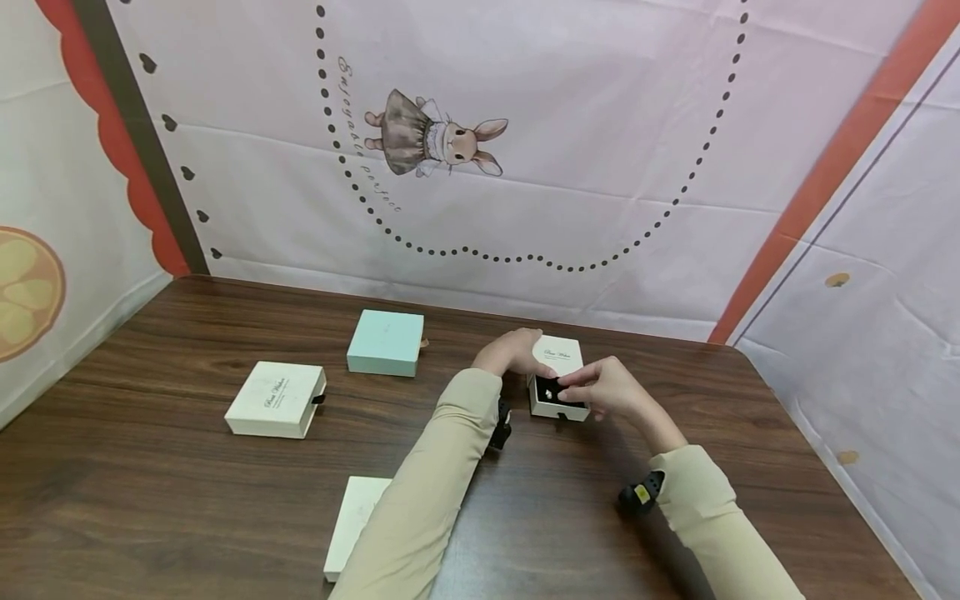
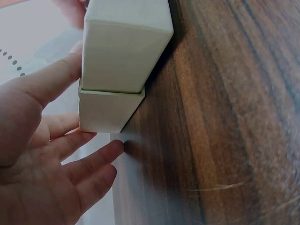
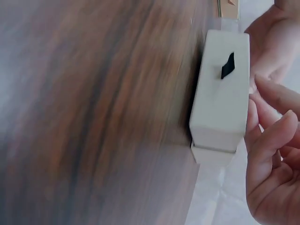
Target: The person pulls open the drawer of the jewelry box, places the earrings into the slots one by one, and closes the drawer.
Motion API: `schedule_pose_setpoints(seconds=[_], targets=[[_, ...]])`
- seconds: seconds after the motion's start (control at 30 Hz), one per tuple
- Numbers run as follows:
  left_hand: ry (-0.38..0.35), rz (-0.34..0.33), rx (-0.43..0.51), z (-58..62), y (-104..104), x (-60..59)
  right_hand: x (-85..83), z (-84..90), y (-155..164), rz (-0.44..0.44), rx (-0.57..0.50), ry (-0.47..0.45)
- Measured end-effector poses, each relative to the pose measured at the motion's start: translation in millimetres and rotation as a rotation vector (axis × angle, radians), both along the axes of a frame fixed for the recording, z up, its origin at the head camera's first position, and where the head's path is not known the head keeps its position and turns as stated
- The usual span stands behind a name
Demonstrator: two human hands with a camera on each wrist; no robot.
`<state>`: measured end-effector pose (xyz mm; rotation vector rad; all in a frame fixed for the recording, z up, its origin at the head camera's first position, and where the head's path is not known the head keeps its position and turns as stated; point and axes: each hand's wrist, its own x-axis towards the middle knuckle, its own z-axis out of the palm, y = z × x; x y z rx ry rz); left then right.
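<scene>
A white drawer-style jewelry box (image 1: 561,353) lies at the back of the table with its drawer (image 1: 558,410) slid out toward me. Small shiny pieces that look like earrings (image 1: 549,394) sit in the drawer's black insert. My left hand (image 1: 516,353) holds the box's sleeve from the left, with its thumb reaching over the top toward the insert. In the left wrist view, fingers touch the sleeve's (image 2: 105,111) far end. My right hand (image 1: 611,388) has its thumb and index fingertips at the insert; whether they pinch anything is hidden. A black pull tab (image 3: 228,66) shows on the drawer front.
On the left are a white box (image 1: 273,398) with a black tab and a mint-green box (image 1: 386,342). Another pale box (image 1: 352,521) lies near the front, partly under my left sleeve (image 1: 427,492). A printed cloth (image 1: 600,142) hangs behind the wooden table (image 1: 150,500).
</scene>
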<state>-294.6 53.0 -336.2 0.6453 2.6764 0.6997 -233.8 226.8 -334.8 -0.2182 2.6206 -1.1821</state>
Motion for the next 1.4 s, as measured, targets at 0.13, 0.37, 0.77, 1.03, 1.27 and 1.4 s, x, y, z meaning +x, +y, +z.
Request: schedule_pose_setpoints(seconds=[0.13,0.37,0.77,1.03,1.27,1.4], targets=[[0.000,0.002,-0.003,0.2,-1.4,-0.4,2.3,0.8,10.5,-0.002,-0.028,0.007],[-0.018,0.017,0.004,0.1,-2.7,-1.5,5.4,-0.8,22.0,-0.039,-0.015,0.037],[-0.010,0.002,0.031,-0.5,-5.6,-0.2,7.9,-8.8,30.0,-0.040,-0.048,0.078],[-0.010,-0.004,0.041,0.2,-5.7,0.7,7.5,-10.1,29.8,-0.058,-0.049,0.075],[-0.021,0.004,0.044,-1.3,-4.0,1.1,7.5,-10.6,29.6,-0.064,-0.045,0.086],[-0.023,0.002,0.039,-1.6,-2.4,1.7,7.1,-10.6,30.3,-0.073,-0.047,0.092]])
